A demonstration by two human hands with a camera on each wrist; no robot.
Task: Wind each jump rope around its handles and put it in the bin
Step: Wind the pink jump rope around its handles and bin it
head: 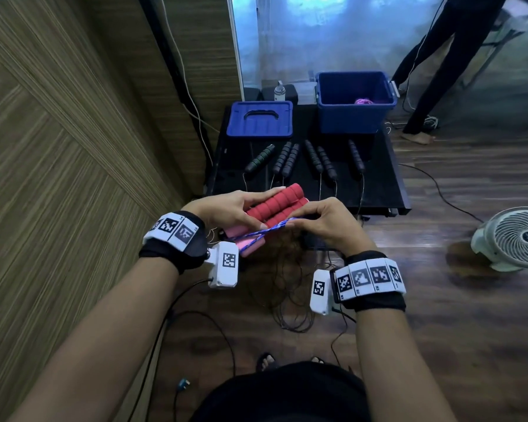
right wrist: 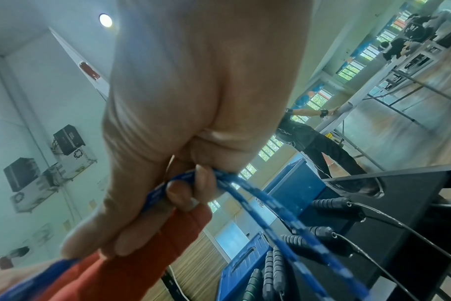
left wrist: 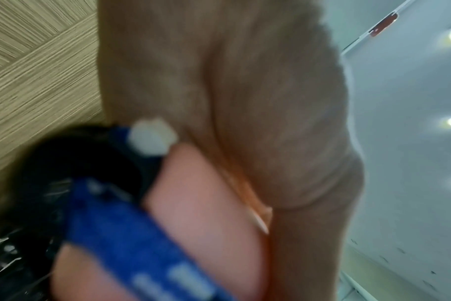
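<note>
Two red foam handles (head: 275, 205) lie side by side in my left hand (head: 226, 213), which grips them in front of my chest. A blue-and-white braided rope (head: 267, 231) runs across the handles near their pink ends (head: 250, 246). My right hand (head: 320, 222) pinches that rope (right wrist: 247, 188) between thumb and fingertips, right beside the red handles (right wrist: 147, 254). In the blurred left wrist view the rope (left wrist: 131, 244) crosses the pink handle ends (left wrist: 201, 203). The open blue bin (head: 355, 100) stands at the back right of the black table (head: 375, 184), with a pink rope bundle (head: 363, 102) inside.
Several black-handled jump ropes (head: 314, 161) lie in a row on the table, their thin cords hanging to the floor. The blue bin lid (head: 259, 119) lies at the back left. A white fan (head: 514, 239) stands on the floor to the right, and a person (head: 439, 62) stands beyond the bin.
</note>
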